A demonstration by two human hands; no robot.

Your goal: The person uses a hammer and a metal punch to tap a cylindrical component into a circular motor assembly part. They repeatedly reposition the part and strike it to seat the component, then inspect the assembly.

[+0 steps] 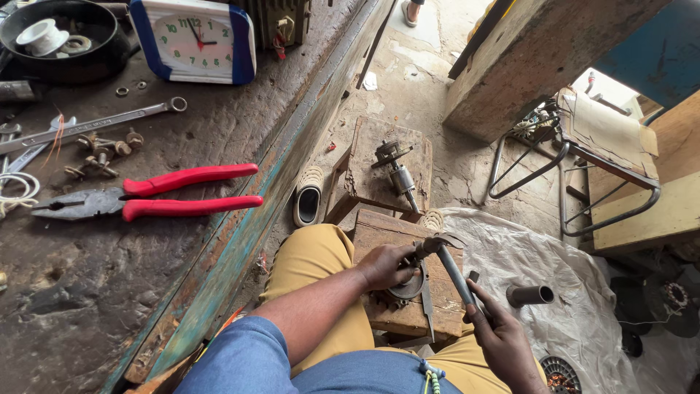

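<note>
Gripping a hammer (446, 257) by the handle's end, the right hand (499, 335) has its grip closed low for leverage, head poised over a round metal part (407, 286) on the wooden block (379, 237). Left hand (386, 264) closes on that part, pinning it steady between the knees.

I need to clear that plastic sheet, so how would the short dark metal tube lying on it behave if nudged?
The tube is round and lies on its side, so it would probably roll. It looks like thick-walled metal, likely stiff and heavy for its size. The crinkled plastic sheet beneath may slow it or steer it.
</note>
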